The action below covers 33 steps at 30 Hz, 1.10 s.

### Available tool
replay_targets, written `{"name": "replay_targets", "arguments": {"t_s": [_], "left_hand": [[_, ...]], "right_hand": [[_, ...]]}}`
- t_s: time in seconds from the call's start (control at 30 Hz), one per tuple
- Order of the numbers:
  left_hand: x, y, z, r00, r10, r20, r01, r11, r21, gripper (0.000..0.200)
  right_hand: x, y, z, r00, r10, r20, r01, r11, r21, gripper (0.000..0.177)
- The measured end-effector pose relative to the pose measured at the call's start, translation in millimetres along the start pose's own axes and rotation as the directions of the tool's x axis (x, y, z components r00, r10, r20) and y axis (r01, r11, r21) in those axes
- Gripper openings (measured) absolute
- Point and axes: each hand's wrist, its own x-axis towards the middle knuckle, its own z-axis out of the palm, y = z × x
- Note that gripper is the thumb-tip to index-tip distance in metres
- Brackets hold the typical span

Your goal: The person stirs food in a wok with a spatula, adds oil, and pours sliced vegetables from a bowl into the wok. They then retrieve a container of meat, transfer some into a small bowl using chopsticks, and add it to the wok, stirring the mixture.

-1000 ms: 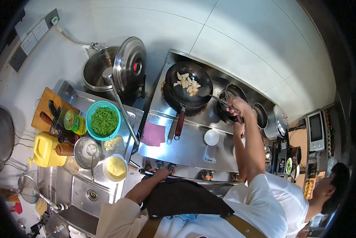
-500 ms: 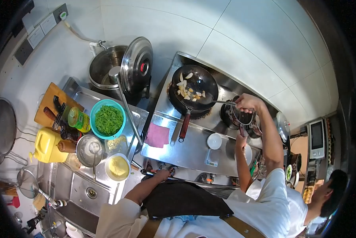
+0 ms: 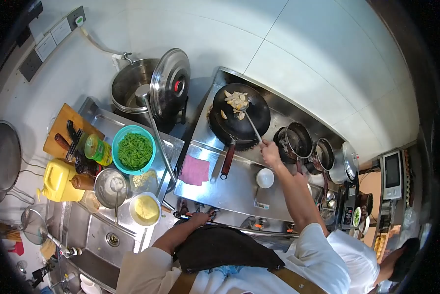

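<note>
My right hand (image 3: 270,153) is closed around the metal handle of a ladle (image 3: 252,124). The ladle's head reaches among pale, lightly browned food pieces (image 3: 236,99) in the black wok (image 3: 252,128). The wok sits on the left burner, its red-brown handle (image 3: 228,159) pointing towards me. My left hand (image 3: 199,219) is low at the stove's front, fingers closed at a control knob (image 3: 211,213) and partly hidden. A small white bowl (image 3: 265,178) stands on the steel counter, left of my right forearm.
A pink cloth (image 3: 195,170) lies left of the wok handle. Dark saucepans (image 3: 298,139) stand to the right, near a co-worker (image 3: 352,250). On the left are a turquoise basin of chopped greens (image 3: 155,147), a bowl of yellow mixture (image 3: 133,208), a large lidded pot (image 3: 122,85) and a sink (image 3: 95,230).
My right hand has moved left and towards me from above the saucepans, bringing the ladle into the food. The food is gathered higher in the wok. The co-worker's arm has drawn back.
</note>
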Motion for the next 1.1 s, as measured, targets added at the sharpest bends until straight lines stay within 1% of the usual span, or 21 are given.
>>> {"name": "replay_targets", "arguments": {"t_s": [0.03, 0.1, 0.13, 0.23, 0.3, 0.37, 0.4, 0.43, 0.47, 0.53, 0.6, 0.67, 0.73, 0.77, 0.8, 0.83, 0.87, 0.9, 0.97, 1.07, 1.1], "left_hand": [[-3.7, 3.0, -3.3, 1.000, 0.006, -0.004, -0.006, 1.000, -0.005, 0.028], [-13.8, 6.9, -6.7, 0.995, 0.056, -0.079, -0.052, 0.997, 0.050, 0.031], [-10.4, 7.4, -3.7, 0.993, 0.023, -0.115, -0.020, 0.999, 0.025, 0.031], [5.6, 1.6, 7.1, 0.990, 0.086, -0.109, -0.076, 0.993, 0.089, 0.029], [9.1, 1.9, 8.0, 0.986, 0.096, -0.135, -0.079, 0.988, 0.131, 0.029], [10.1, 2.9, 12.7, 0.982, 0.104, -0.156, -0.077, 0.983, 0.167, 0.029], [12.8, 0.9, 15.5, 0.983, 0.116, -0.143, -0.090, 0.980, 0.177, 0.030], [16.6, -2.6, 19.0, 0.983, 0.127, -0.129, -0.102, 0.977, 0.189, 0.032], [18.3, -5.4, 23.9, 0.983, 0.127, -0.131, -0.101, 0.976, 0.191, 0.032], [21.3, -9.2, 32.4, 0.937, 0.224, -0.269, -0.168, 0.961, 0.218, 0.037], [18.5, -4.3, 26.9, 0.949, 0.187, -0.254, -0.132, 0.967, 0.220, 0.038], [9.7, 4.0, 19.0, 0.965, 0.123, -0.232, -0.075, 0.976, 0.203, 0.037], [9.8, 3.3, 18.9, 0.969, 0.137, -0.206, -0.087, 0.969, 0.231, 0.037], [9.9, 3.1, 19.3, 0.971, 0.150, -0.186, -0.100, 0.962, 0.254, 0.038], [8.5, 3.0, 19.1, 0.971, 0.152, -0.183, -0.102, 0.961, 0.256, 0.038], [6.0, 3.1, 17.8, 0.968, 0.151, -0.201, -0.103, 0.968, 0.229, 0.036], [4.4, 3.4, 15.6, 0.964, 0.148, -0.221, -0.104, 0.974, 0.201, 0.035], [2.6, 4.0, 12.1, 0.964, 0.149, -0.222, -0.104, 0.974, 0.200, 0.035], [-1.8, 5.1, 6.4, 0.980, 0.127, -0.153, -0.091, 0.971, 0.222, 0.028], [-7.4, 7.3, 5.4, 0.961, 0.100, -0.257, -0.056, 0.984, 0.170, 0.023], [-10.0, 8.0, 3.6, 0.962, 0.095, -0.257, -0.053, 0.985, 0.166, 0.023]], "right_hand": [[-7.2, -10.3, -19.9, 0.972, -0.237, -0.005, 0.227, 0.938, -0.260, 0.028], [-26.8, -43.2, -51.5, 0.979, -0.196, 0.054, 0.194, 0.819, -0.541, 0.033], [-27.3, -44.3, -57.9, 0.960, -0.269, 0.075, 0.256, 0.736, -0.627, 0.036], [-42.4, -69.0, -88.8, 0.952, -0.248, 0.178, 0.301, 0.669, -0.679, 0.035], [-31.0, -57.9, -104.1, 0.958, -0.237, 0.161, 0.286, 0.746, -0.602, 0.032], [-14.4, -48.1, -124.5, 0.885, -0.434, 0.169, 0.452, 0.713, -0.536, 0.024], [-9.5, -57.3, -133.8, 0.960, -0.223, 0.171, 0.279, 0.826, -0.490, 0.022], [-3.7, -68.4, -143.6, 0.983, -0.001, 0.183, 0.082, 0.894, -0.441, 0.019], [15.9, -57.9, -145.8, 0.975, 0.100, 0.197, -0.026, 0.938, -0.347, 0.015], [35.7, -62.4, -138.5, 0.973, 0.132, 0.190, -0.069, 0.950, -0.305, 0.016], [50.6, -67.3, -124.9, 0.971, 0.161, 0.179, -0.122, 0.970, -0.208, 0.017], [61.4, -76.6, -102.7, 0.980, 0.079, 0.182, -0.026, 0.960, -0.279, 0.021], [45.4, -98.8, -86.7, 0.980, -0.010, 0.201, 0.067, 0.959, -0.275, 0.032], [33.9, -109.6, -83.3, 0.966, -0.055, 0.254, 0.142, 0.930, -0.338, 0.035], [35.3, -95.9, -75.5, 0.925, -0.289, 0.246, 0.375, 0.790, -0.485, 0.036], [27.9, -91.4, -69.1, 0.821, -0.500, 0.277, 0.552, 0.567, -0.612, 0.039], [20.7, -86.0, -71.0, 0.875, -0.373, 0.310, 0.479, 0.562, -0.674, 0.044], [1.7, -93.4, -80.7, 0.874, -0.373, 0.310, 0.479, 0.561, -0.675, 0.044], [-41.0, -107.7, -98.3, 0.916, -0.220, 0.335, 0.400, 0.456, -0.795, 0.047], [-88.0, -89.9, -109.8, 0.927, -0.183, 0.327, 0.375, 0.406, -0.834, 0.049], [-104.7, -88.2, -112.2, 0.936, -0.178, 0.304, 0.352, 0.419, -0.837, 0.040]]}}
